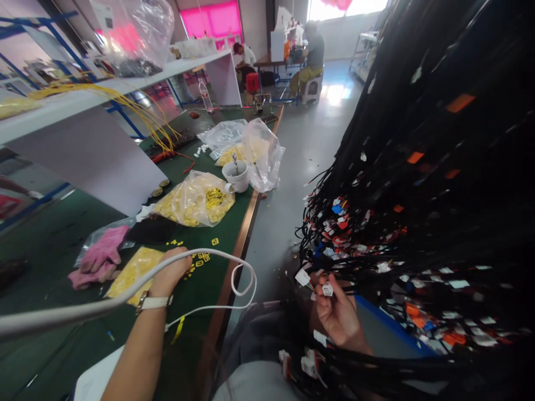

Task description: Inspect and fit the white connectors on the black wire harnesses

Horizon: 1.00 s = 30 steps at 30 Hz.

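Note:
My left hand (173, 270), with a white-banded watch on the wrist, is on the green tabletop (196, 328) beside small loose yellow pieces (203, 258). Its fingertips are turned away, so what they hold, if anything, is hidden. A flat bag of yellow pieces (136, 273) lies just left of that hand. On the right, my right hand (336, 312) is palm up, its fingers closed on a white connector (327, 289) at the end of a wire. A white label (302, 277) sticks out by its fingertips.
A white cable (209, 307) loops across the table's front. Farther back are a bag of yellow parts (196, 200), a white mug (236, 179) and pink gloves (100, 253). Black cable bundles (418, 211) hang at right. Two people sit in the background.

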Tool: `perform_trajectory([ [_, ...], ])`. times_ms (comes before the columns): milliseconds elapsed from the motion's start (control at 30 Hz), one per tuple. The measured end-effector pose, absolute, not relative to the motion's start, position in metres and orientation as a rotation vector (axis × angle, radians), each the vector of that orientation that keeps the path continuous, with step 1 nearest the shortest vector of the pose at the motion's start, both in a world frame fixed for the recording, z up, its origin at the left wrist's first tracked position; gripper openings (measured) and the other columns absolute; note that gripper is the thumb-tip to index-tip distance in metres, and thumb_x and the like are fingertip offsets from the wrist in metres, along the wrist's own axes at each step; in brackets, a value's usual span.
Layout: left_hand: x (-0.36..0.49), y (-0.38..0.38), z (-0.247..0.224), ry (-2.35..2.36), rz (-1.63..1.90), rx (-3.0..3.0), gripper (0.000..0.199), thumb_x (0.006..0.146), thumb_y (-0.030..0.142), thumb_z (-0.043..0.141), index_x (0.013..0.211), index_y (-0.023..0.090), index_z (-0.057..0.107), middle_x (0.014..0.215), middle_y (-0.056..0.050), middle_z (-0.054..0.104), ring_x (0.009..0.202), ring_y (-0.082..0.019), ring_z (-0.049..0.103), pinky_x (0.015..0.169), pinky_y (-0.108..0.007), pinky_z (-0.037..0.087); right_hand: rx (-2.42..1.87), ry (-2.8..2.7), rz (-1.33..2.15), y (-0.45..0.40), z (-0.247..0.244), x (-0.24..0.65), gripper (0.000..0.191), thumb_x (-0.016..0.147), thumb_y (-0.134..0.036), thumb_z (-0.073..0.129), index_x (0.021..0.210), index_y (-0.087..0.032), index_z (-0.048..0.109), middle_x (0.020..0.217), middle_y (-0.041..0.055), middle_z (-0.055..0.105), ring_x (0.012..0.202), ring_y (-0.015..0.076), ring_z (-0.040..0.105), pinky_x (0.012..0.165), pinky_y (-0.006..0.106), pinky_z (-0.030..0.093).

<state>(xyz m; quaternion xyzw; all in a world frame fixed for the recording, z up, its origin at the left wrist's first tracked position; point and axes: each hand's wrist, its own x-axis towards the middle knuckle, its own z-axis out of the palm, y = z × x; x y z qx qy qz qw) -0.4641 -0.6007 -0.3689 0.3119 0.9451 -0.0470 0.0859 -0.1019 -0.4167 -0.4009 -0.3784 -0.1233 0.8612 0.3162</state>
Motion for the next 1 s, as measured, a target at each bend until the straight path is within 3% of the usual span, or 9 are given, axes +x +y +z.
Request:
perform_trajectory([
  [200,-0.461,-0.603,-0.363,2.860,0.008,0.879,0.025,0.081,0.031,0.043,0.077,0.016,0.062,0.072,-0.009,0.068,0.067,-0.021,0.063,0.057,-0.026,0.039,-0.867,-0.301,2.506,-0.418,-0.393,-0.098,0.021,0.068,-0.034,0.081,0.065,-0.024,0.063,0.049,-0.0070,0.048,0.035,0.0016,0.032,0.031,0.011,0.032],
  [300,-0.452,-0.605,-0.349,2.741,0.433,0.832,0.023,0.077,0.038,0.051,0.076,0.017,0.061,0.067,-0.004,0.063,0.063,-0.018,0.058,0.055,-0.025,0.038,-0.886,-0.298,2.444,-0.418,-0.395,-0.099,0.017,0.069,-0.034,0.080,0.069,-0.026,0.065,0.054,-0.0055,0.054,0.037,0.0048,0.037,0.031,0.015,0.035],
  [400,-0.432,-0.611,-0.326,2.265,0.986,0.843,0.026,0.073,0.043,0.059,0.070,0.018,0.058,0.066,-0.002,0.060,0.061,-0.016,0.054,0.055,-0.025,0.040,-0.897,-0.291,2.382,-0.419,-0.395,-0.102,0.016,0.069,-0.034,0.080,0.073,-0.025,0.068,0.065,-0.0030,0.062,0.045,0.0070,0.047,0.037,0.016,0.041],
  [467,-0.413,-0.614,-0.309,1.928,1.168,0.883,0.031,0.071,0.048,0.063,0.064,0.019,0.054,0.061,-0.002,0.058,0.058,-0.015,0.051,0.055,-0.027,0.041,-0.889,-0.298,2.387,-0.420,-0.393,-0.105,0.017,0.069,-0.036,0.080,0.074,-0.024,0.068,0.067,-0.0035,0.063,0.046,0.0065,0.046,0.038,0.017,0.042],
  [567,-0.376,-0.610,-0.289,1.525,1.072,1.033,0.036,0.071,0.053,0.065,0.059,0.021,0.053,0.054,-0.004,0.059,0.055,-0.018,0.052,0.056,-0.031,0.044,-0.889,-0.292,2.385,-0.421,-0.389,-0.107,0.018,0.066,-0.036,0.082,0.075,-0.025,0.069,0.061,-0.0068,0.060,0.041,0.0045,0.038,0.034,0.016,0.038],
  [700,-0.319,-0.585,-0.286,0.944,0.700,1.178,0.031,0.074,0.049,0.065,0.063,0.020,0.063,0.063,-0.009,0.066,0.063,-0.019,0.060,0.064,-0.032,0.048,-0.884,-0.244,2.358,-0.422,-0.390,-0.107,0.017,0.067,-0.031,0.082,0.078,-0.025,0.070,0.060,-0.0067,0.060,0.040,0.0040,0.036,0.033,0.016,0.035],
  [833,-0.264,-0.555,-0.308,0.990,0.720,0.903,0.022,0.071,0.037,0.071,0.072,0.015,0.067,0.065,-0.003,0.063,0.056,-0.010,0.052,0.058,-0.023,0.044,-0.870,-0.209,2.389,-0.421,-0.394,-0.103,0.016,0.071,-0.023,0.078,0.085,-0.026,0.071,0.070,-0.0062,0.065,0.043,0.0038,0.039,0.037,0.015,0.039],
  [1000,-0.233,-0.525,-0.335,1.203,0.974,0.747,0.019,0.069,0.030,0.072,0.074,0.012,0.067,0.064,0.000,0.061,0.057,-0.008,0.049,0.057,-0.020,0.038,-0.859,-0.246,2.317,-0.423,-0.391,-0.101,0.027,0.070,-0.013,0.076,0.089,-0.031,0.071,0.087,-0.0069,0.071,0.053,0.0052,0.049,0.045,0.016,0.045],
])
